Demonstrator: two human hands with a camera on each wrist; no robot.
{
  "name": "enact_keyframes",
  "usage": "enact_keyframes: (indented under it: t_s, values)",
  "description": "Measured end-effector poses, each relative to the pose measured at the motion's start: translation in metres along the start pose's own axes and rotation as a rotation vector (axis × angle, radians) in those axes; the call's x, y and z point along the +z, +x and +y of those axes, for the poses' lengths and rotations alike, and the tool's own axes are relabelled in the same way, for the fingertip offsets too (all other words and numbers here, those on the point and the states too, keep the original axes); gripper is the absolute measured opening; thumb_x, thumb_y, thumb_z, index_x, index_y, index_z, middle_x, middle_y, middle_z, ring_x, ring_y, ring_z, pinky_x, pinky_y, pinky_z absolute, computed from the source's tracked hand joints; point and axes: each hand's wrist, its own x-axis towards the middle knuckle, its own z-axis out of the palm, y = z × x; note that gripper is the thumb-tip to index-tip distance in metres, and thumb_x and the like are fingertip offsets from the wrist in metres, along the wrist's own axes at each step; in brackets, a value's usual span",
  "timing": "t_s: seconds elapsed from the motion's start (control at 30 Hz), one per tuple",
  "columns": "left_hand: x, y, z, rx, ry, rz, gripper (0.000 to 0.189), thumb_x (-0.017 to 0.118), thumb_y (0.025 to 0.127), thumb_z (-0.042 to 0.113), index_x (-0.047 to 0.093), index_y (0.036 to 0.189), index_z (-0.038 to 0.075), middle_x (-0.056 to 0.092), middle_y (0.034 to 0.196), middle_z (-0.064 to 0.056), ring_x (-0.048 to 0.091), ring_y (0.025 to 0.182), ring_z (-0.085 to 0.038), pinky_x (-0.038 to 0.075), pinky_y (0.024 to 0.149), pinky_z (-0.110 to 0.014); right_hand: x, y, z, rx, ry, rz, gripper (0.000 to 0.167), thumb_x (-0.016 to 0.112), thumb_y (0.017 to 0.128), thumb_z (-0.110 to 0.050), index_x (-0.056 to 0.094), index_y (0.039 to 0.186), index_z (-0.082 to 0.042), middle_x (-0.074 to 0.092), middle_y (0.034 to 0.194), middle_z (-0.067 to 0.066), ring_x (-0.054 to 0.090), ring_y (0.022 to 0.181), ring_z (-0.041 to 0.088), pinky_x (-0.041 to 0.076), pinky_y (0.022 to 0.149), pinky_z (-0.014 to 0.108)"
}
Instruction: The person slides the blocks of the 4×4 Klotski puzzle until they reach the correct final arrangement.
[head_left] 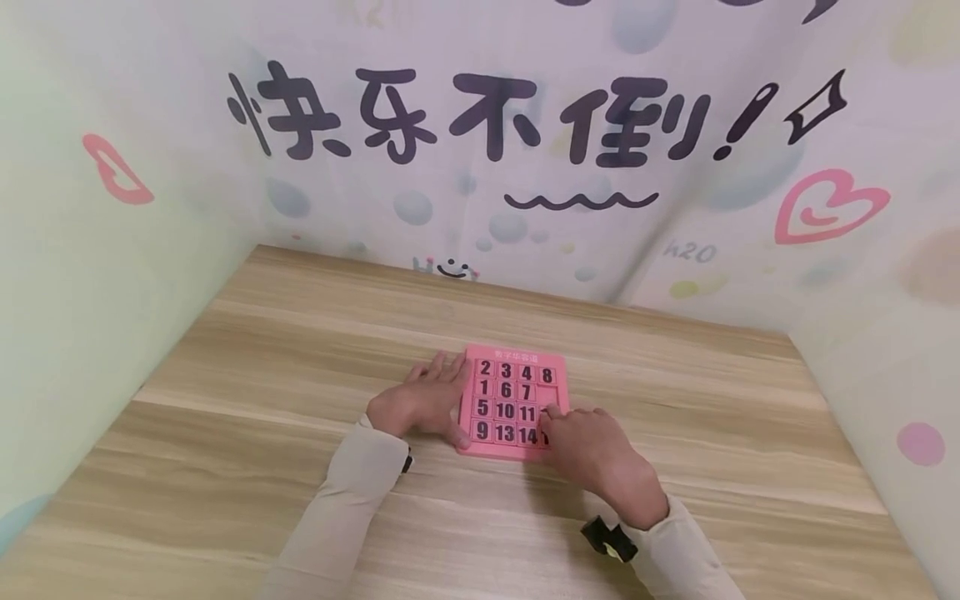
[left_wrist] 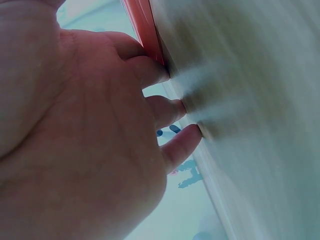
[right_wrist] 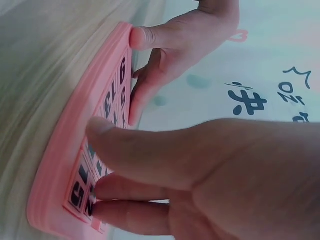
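Note:
A pink sliding number puzzle (head_left: 501,451) lies flat on the wooden table, its black-numbered tiles set in a square frame. Below the 8 tile (head_left: 547,376), a pink gap shows in the right column. My left hand (head_left: 427,402) rests along the puzzle's left side, thumb on the near-left corner and fingers spread, with fingertips on the table in the left wrist view. Over the right column, my right hand (head_left: 596,446) touches the tiles with its fingertips. Two fingers press near the 12 tile, beside the 15 tile (right_wrist: 77,194); the thumb rests on the tiles nearby. Fingers partly hide the numbers.
The wooden table (head_left: 300,333) spreads around the puzzle. A printed white backdrop (head_left: 465,192) with dark characters rises behind its far edge, and pale walls stand at both sides. Each wrist wears a dark strap-like piece.

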Motion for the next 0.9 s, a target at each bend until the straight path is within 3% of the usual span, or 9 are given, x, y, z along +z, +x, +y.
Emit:
enact_keyframes:
  t_s: [0.07,0.13,0.2,0.27,0.47,0.9]
  values:
    - [0.000,0.001,0.000,0.003,0.004,-0.001,0.121,0.081,0.076,0.044,0.002,0.159,0.006,-0.006,0.166,-0.010,-0.013,0.152,-0.032,-0.003,0.124,-0.050,-0.001,0.000,0.003,0.002,0.029,0.026,0.027,0.068,0.093,-0.034,0.065,0.102,-0.009,0.065,0.088,0.006,0.057,0.070,0.023,0.052,0.075,0.045]
    - [0.000,0.002,0.001,0.004,0.002,0.000,0.120,0.081,0.076,0.043,0.002,0.159,0.006,-0.006,0.166,-0.009,-0.013,0.152,-0.032,-0.003,0.124,-0.049,-0.002,0.001,0.008,0.011,0.051,0.046,0.032,0.066,0.095,-0.033,0.065,0.115,-0.008,0.069,0.113,0.012,0.066,0.086,0.030,0.053,0.082,0.050]
    - [0.001,0.002,0.001,0.002,-0.001,0.002,0.121,0.082,0.076,0.043,0.003,0.159,0.006,-0.006,0.166,-0.008,-0.013,0.152,-0.032,-0.003,0.124,-0.049,-0.002,0.003,0.012,0.019,0.077,0.064,0.041,0.065,0.095,-0.033,0.062,0.128,-0.009,0.059,0.139,0.016,0.065,0.106,0.038,0.052,0.090,0.054]
    - [0.001,0.002,0.001,-0.003,-0.004,0.004,0.122,0.082,0.075,0.043,0.002,0.159,0.006,-0.006,0.166,-0.008,-0.013,0.152,-0.032,-0.004,0.124,-0.049,-0.001,0.007,0.016,0.029,0.106,0.059,0.053,0.063,0.097,-0.038,0.054,0.139,-0.007,0.045,0.152,0.016,0.058,0.122,0.042,0.047,0.099,0.058]
    - [0.003,0.001,-0.001,-0.010,-0.012,0.008,0.122,0.082,0.075,0.043,0.002,0.159,0.007,-0.006,0.166,-0.008,-0.014,0.152,-0.031,-0.005,0.123,-0.049,0.008,0.025,0.024,0.032,0.156,0.041,0.074,0.049,0.101,-0.048,0.028,0.156,-0.003,0.027,0.161,0.017,0.041,0.137,0.047,0.037,0.109,0.062]
    - [0.003,0.000,-0.001,-0.007,0.002,0.009,0.121,0.081,0.076,0.044,0.001,0.159,0.007,-0.006,0.166,-0.008,-0.013,0.152,-0.031,-0.003,0.124,-0.048,0.017,0.039,0.026,0.052,0.161,0.023,0.070,0.043,0.103,-0.050,0.032,0.154,-0.003,0.031,0.160,0.017,0.045,0.135,0.045,0.041,0.108,0.057]
